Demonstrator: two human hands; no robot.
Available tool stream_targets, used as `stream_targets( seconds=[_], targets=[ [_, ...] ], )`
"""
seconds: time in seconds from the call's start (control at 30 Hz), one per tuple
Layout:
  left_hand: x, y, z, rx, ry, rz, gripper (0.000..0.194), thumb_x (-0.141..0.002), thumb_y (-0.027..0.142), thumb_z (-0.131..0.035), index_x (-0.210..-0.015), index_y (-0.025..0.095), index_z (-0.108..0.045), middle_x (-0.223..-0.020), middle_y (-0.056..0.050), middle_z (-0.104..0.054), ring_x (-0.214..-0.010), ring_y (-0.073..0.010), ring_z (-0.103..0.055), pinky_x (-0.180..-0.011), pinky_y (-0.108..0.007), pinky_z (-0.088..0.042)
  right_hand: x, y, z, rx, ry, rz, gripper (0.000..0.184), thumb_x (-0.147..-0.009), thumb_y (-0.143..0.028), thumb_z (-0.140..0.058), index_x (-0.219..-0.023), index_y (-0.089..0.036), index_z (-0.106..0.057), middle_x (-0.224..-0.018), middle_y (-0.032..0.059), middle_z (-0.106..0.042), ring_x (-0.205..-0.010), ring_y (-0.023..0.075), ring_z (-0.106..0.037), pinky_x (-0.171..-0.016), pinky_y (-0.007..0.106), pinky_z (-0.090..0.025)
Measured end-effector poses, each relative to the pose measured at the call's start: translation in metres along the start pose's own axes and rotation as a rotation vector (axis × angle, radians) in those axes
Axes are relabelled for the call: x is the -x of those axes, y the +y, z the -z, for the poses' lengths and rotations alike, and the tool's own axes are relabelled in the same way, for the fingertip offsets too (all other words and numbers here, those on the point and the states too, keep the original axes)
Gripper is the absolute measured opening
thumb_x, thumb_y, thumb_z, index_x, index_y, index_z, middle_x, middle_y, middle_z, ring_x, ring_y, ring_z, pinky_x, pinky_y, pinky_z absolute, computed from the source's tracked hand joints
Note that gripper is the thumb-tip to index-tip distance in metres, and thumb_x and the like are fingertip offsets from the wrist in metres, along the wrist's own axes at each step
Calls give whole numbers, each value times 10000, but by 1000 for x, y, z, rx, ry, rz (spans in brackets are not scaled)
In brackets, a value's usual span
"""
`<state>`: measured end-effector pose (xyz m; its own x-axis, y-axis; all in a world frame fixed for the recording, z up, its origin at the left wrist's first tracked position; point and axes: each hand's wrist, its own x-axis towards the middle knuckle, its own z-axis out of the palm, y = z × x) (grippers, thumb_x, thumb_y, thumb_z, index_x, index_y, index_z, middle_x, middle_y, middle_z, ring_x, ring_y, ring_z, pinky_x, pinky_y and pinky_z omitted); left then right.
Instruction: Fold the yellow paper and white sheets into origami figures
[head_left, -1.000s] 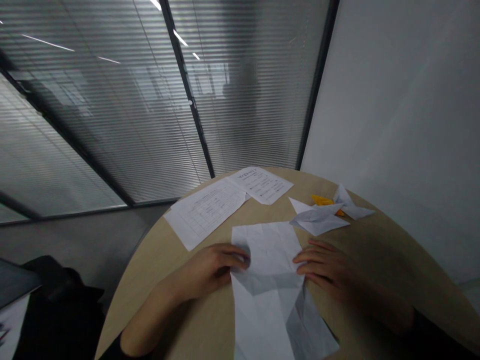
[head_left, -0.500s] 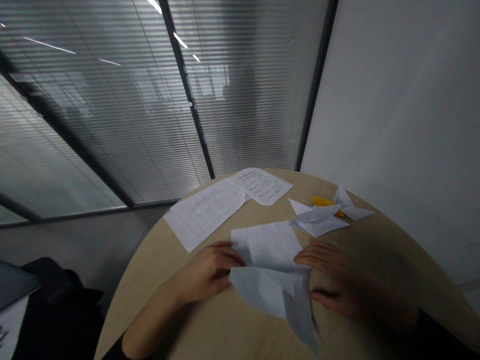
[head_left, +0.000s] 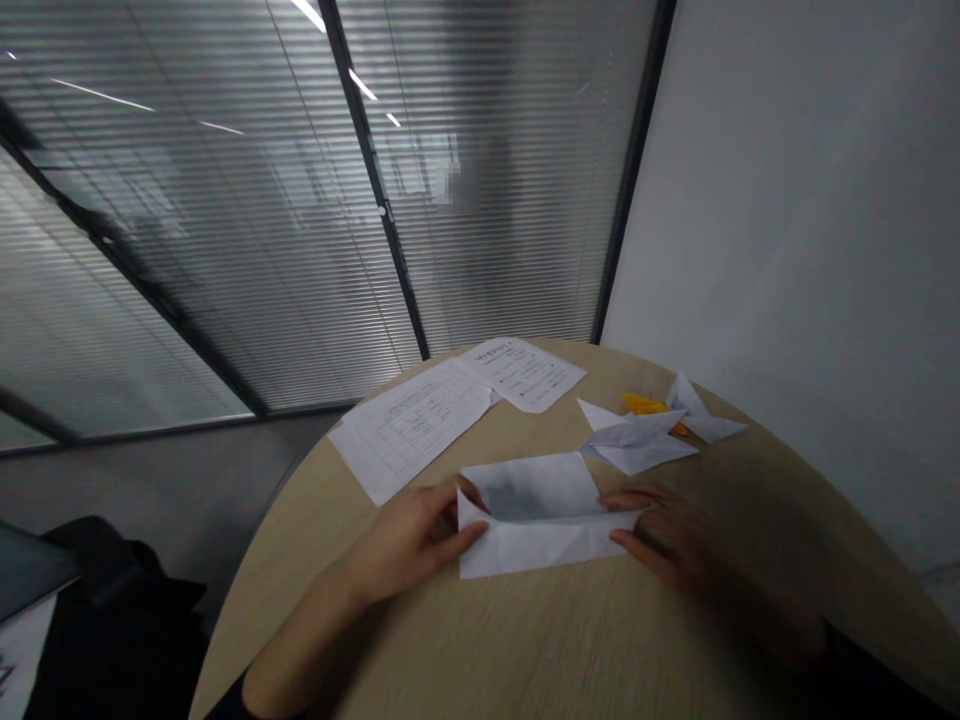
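Note:
A white sheet of paper (head_left: pixel 540 545) lies on the table in front of me, with its near part folded up into a raised flap. My left hand (head_left: pixel 412 530) pinches the flap's left end, thumb on the near side and fingers behind it. At the right end, my right hand (head_left: pixel 667 540) grips the flap between thumb and fingers. The far part of the sheet lies flat behind the flap, in shadow near the fold. Folded white paper shapes (head_left: pixel 637 440) with pointed tips lie just beyond my right hand.
Two printed sheets (head_left: pixel 420 420) lie at the back left of the round wooden table (head_left: pixel 510 650). A yellow folded piece (head_left: pixel 643 403) sits among the white shapes. Behind stand a blind-covered glass partition (head_left: pixel 480 260) and a white wall (head_left: pixel 787 250). A dark bag-like object (head_left: pixel 112 620) is at left.
The near part of the paper, loose and hanging toward me before, is now folded up into a straight flap. Both hands have closed on its ends.

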<state>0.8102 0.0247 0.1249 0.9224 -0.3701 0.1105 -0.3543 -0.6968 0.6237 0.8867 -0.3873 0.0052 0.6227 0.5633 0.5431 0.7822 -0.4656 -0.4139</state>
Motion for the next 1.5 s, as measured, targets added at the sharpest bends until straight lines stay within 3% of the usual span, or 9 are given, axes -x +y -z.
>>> stream_targets(
  seconds=[0.17,0.33,0.47,0.63,0.77,0.87,1.07,1.3,1.5],
  targets=[
    [-1,-13,-12,-116,136,49,496,-1136,534,-705,-1547,271,-618,-1024,-39,-844,-879,-271,-829,-837,-426,-651,1,4,-11,-58,128,-162,496,-1093,-393,-760,-1572,-296,-673,-1314,145,-878,-1174,370,-876,-1019,579,-746],
    [-5,-27,-28,-236,253,-39,869,-1048,416,-826,-1784,284,-384,-1628,-186,-709,-1397,-397,-764,-1162,-612,-643,-13,-11,-5,65,273,-53,865,-1079,-296,-769,-1846,-290,-369,-1438,163,-815,-1289,390,-822,-1150,653,-673],
    [-9,-26,-29,-329,282,-163,1017,-1045,345,-834,-1875,301,-246,-1855,-202,-488,-1667,-447,-549,-1339,-702,-508,-19,-26,7,178,63,118,756,-1098,-183,-685,-1806,-354,-483,-1746,137,-659,-1601,395,-640,-1308,675,-547],
    [-9,-22,-26,-304,12,-327,793,-1148,187,-620,-1868,372,-347,-1881,-92,-496,-1722,-331,-515,-1434,-637,-426,-22,-39,16,96,-313,173,831,-1089,-309,-751,-1855,-316,-429,-1893,120,-489,-1741,372,-481,-1443,669,-363],
    [-6,-20,-22,-266,-177,-331,656,-1181,208,-594,-1809,372,-503,-1885,-63,-486,-1734,-313,-510,-1454,-635,-395,-24,-40,18,36,-466,183,821,-1094,-400,-781,-1843,-290,-463,-1879,125,-506,-1732,362,-497,-1478,680,-260],
    [-4,-16,-13,-226,-223,-303,659,-1125,299,-756,-1760,355,-590,-1872,-79,-496,-1720,-340,-530,-1447,-631,-406,-24,-44,20,-9,-502,172,831,-1087,-417,-798,-1842,-303,-470,-1873,125,-511,-1732,374,-495,-1482,702,-216],
    [-5,-3,-6,-169,-248,-287,769,-912,379,-1014,-1625,314,-736,-1794,-128,-598,-1640,-401,-621,-1411,-673,-436,-25,-61,21,-98,-565,174,927,-1067,-486,-843,-1872,-321,-414,-1912,124,-440,-1745,385,-473,-1470,646,-310],
    [-5,-4,-8,-157,-224,-282,762,-892,416,-1038,-1593,316,-757,-1773,-130,-629,-1615,-406,-644,-1390,-657,-461,-17,-50,11,-45,-556,68,1105,-1060,-566,-859,-1926,-310,-222,-1970,131,-286,-1796,394,-367,-1466,608,-345],
    [-4,-8,-11,-167,-208,-295,789,-888,489,-1043,-1601,320,-749,-1766,-127,-640,-1603,-412,-650,-1380,-656,-469,-10,-29,9,40,-466,43,1030,-1098,-486,-804,-1925,-263,-233,-1959,150,-319,-1797,374,-371,-1463,588,-360]
  ],
)
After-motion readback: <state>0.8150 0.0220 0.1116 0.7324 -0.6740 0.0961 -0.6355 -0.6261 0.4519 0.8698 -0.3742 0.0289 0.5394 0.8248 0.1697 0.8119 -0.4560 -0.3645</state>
